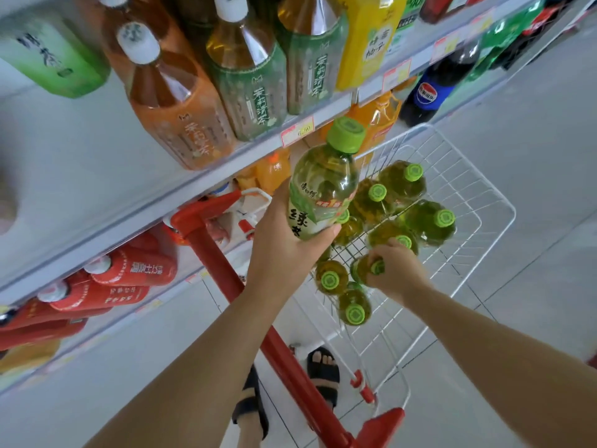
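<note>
My left hand [287, 240] grips a green tea bottle [323, 185] with a green cap, held upright above the white wire cart basket [484, 202]. Down inside the basket, my right hand [395, 270] holds the neck of another green tea bottle [363, 270] just below its cap. Several more green-capped bottles [429, 221] stand in the basket around it.
The cart's red handle bar [226, 273] crosses below my left arm. Store shelves [129, 195] on the left hold large tea bottles [248, 69], red bottles [129, 270], orange drinks and cola [429, 92]. Grey tiled floor lies to the right. My sandalled feet [323, 373] stand behind the cart.
</note>
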Demonstrator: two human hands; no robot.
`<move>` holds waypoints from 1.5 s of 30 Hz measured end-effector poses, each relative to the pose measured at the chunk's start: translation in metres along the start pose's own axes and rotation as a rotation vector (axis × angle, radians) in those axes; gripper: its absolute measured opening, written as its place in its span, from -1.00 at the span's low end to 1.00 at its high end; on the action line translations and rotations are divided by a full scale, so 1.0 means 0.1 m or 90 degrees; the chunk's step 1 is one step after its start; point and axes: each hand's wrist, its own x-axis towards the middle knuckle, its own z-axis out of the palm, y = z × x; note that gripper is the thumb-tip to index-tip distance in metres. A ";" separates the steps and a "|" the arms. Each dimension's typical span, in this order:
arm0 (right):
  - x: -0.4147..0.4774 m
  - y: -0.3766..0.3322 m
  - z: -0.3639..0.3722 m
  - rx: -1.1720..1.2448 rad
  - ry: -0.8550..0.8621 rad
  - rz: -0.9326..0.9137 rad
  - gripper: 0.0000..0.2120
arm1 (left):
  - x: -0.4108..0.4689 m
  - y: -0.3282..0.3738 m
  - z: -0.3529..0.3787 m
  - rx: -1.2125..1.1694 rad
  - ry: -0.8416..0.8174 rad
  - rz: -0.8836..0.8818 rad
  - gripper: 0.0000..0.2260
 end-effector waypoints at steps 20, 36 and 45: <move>-2.03 -2.53 -2.85 0.257 0.272 -0.550 -0.67 | -0.62 1.91 -2.15 -0.075 0.239 0.206 -0.54; -1.40 -3.73 -2.72 0.256 0.372 -0.673 -0.67 | 0.18 1.81 -2.82 -0.062 0.366 0.151 -0.42; -0.99 -4.05 -2.50 0.467 0.280 -0.467 -0.52 | 0.46 1.71 -2.85 -0.004 0.379 0.047 -0.43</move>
